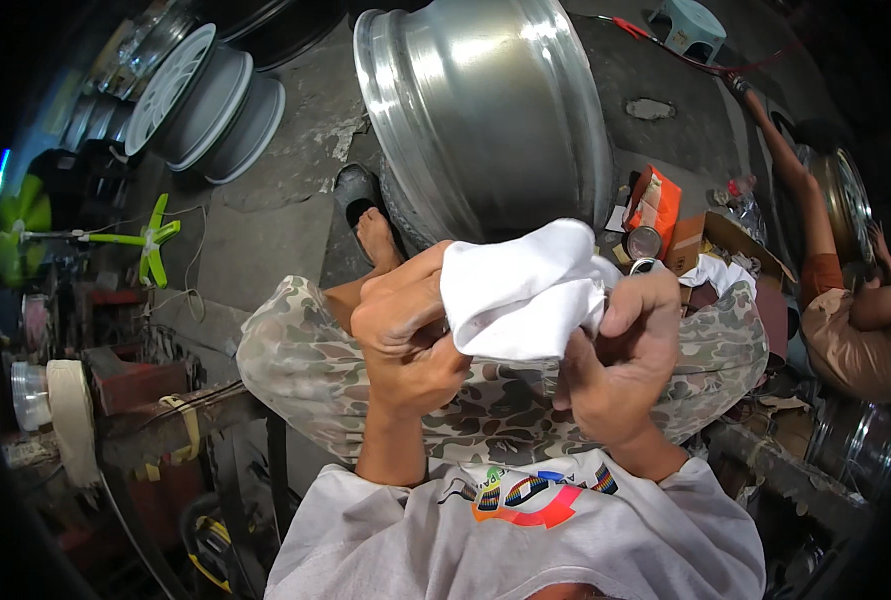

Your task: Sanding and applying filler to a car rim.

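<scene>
A folded white cloth (525,290) is held up between my two hands, over my camouflage-clad lap. My left hand (405,325) grips its left side, fingers curled into the fabric. At its right edge my right hand (620,360) pinches the cloth between thumb and fingers; part of that grip is hidden. Just beyond the cloth a large bare-metal wheel rim (485,110) lies on its side, its barrel shiny. Neither hand touches the rim.
More wheel rims (205,110) lean at the far left, near a green fan (155,240). To the right are an orange bag (653,200), a round tin (642,243) and a cardboard box (705,240). Another person (845,330) works at a rim on the far right. A stool (690,30) stands behind.
</scene>
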Available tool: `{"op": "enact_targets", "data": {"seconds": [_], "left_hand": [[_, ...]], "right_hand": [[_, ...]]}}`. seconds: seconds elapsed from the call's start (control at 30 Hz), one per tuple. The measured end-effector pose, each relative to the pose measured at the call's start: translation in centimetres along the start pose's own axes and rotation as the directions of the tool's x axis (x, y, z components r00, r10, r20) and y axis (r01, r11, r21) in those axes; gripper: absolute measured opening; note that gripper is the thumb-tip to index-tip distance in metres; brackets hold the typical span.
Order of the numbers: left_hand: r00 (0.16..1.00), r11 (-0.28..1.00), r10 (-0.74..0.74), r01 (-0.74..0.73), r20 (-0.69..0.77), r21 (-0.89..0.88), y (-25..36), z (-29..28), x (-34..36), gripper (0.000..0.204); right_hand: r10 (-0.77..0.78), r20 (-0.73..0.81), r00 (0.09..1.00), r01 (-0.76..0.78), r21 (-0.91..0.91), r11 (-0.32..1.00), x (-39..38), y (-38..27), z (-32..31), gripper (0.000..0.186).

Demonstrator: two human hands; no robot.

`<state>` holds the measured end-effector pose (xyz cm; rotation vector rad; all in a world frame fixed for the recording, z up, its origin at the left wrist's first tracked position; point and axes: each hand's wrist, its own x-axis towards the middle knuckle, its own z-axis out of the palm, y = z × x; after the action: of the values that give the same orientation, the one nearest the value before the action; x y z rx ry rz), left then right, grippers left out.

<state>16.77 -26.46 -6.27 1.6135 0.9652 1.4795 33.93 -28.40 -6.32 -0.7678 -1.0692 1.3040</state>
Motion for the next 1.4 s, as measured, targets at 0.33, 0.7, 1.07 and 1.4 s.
{"op": "enact_targets", "data": {"seconds": [0.33,0.7,1.07,1.4], "left_hand": [[0.86,0.549,-0.459,0.078,-0.222,-0.832,-2.6,0.0,-0.9,0.038],[0.999,0.997,0.044,-0.044,0.003,-0.062,-3.6,2.0,0.2,0.036],[0.979,0.955,-0.202,0.194,-0.012,-0.225,-2.4,0.7,0.0,0.026],[0.863,0.572,-0.497,0.4,0.085,-0.716,-6.2,-0.4,-2.0,0.07]], "right_hand": [[-0.111,-0.013,0.994,0.111,-0.03,0.993,0.1,-0.5,-0.4,0.044],[0.536,0.111,0.837,-0.484,0.608,0.63,1.8,-0.1,-1.7,0.029],[0.457,0.052,0.888,-0.441,0.379,0.814,1.4,0.0,-0.8,0.025],[0.19,-0.062,0.98,-0.15,0.4,0.904,2.0,0.4,-1.5,0.018]]}}
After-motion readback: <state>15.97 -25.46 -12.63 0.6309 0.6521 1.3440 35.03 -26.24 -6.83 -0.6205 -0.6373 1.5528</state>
